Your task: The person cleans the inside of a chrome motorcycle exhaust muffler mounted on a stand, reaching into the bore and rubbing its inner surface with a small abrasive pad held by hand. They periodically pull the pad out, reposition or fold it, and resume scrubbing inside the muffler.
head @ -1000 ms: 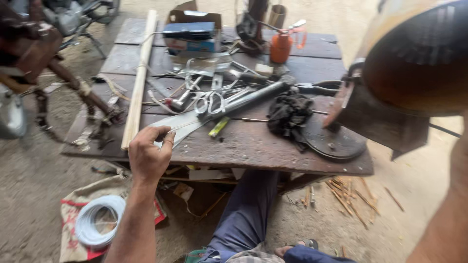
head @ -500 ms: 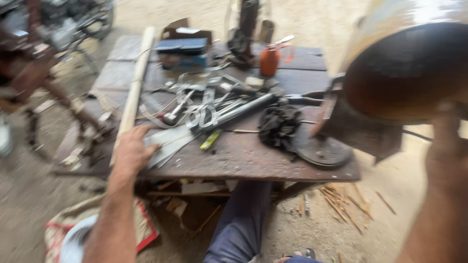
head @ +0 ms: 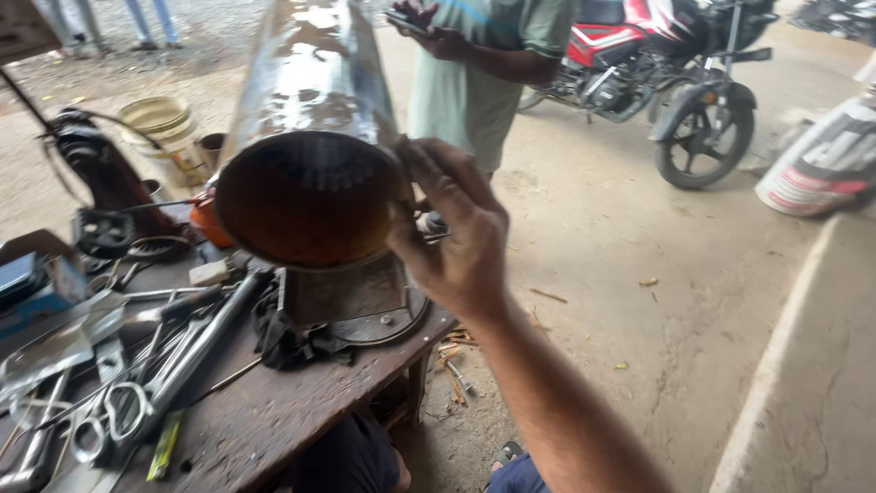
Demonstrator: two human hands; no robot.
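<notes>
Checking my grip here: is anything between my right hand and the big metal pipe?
Nothing visible: the right hand already rests directly against the rim of the metal pipe, fingers on its open end. The left hand is out of view.

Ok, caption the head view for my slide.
Right hand grips a metal exhaust pipe beside a tool-strewn wooden table.

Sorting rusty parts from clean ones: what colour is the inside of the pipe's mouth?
Rusty orange-brown inside the pipe, held by the right hand; head view.

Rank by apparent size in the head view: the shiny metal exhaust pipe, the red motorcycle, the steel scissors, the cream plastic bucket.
1. Shiny metal exhaust pipe, though it is nearest the camera.
2. Red motorcycle, farther off, so it looks smaller.
3. and 4. Cream plastic bucket and steel scissors look alike; unranked.
</notes>
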